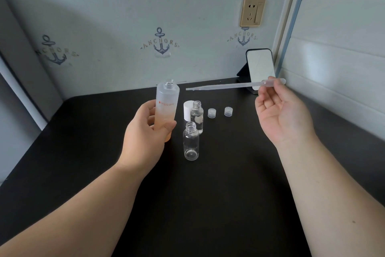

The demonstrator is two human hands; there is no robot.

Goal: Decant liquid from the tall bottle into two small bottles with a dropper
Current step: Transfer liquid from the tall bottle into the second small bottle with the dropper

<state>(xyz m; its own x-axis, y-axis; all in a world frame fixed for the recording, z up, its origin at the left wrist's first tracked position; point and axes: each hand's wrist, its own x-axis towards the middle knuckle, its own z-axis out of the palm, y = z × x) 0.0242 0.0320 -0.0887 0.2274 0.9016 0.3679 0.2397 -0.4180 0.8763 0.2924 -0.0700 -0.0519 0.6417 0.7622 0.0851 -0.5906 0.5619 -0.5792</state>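
Head view: tall bottle [166, 108] is gripped upright by the left hand [146, 131], mouth uncapped — dropper [235, 85] is pinched at its bulb by the right hand [280, 111], lying near-horizontal, tip aimed leftward just beside the bottle's neck.

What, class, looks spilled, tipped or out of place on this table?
Nothing stands out. The two small bottles stand upright and uncapped, their caps and the white cap sit behind, and no spill shows on the black table.
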